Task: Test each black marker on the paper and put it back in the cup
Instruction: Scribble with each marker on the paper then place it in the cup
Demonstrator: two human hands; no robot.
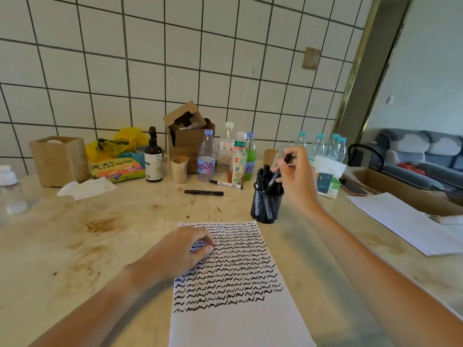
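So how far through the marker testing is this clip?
Well along: squiggle rows cover most of the paper, with blank space at the bottom. The right hand holds a marker over the cup; leaving or returning is unclear. The left hand rests on the paper. Two markers lie outside the cup.

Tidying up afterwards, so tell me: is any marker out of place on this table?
Yes. Two markers lie loose on the table behind the mesh cup: a black marker and a white-barrelled marker near the bottles.

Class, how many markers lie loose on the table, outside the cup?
2: a black marker lying nearer the paper, and a white-barrelled marker just behind it, before the bottles.
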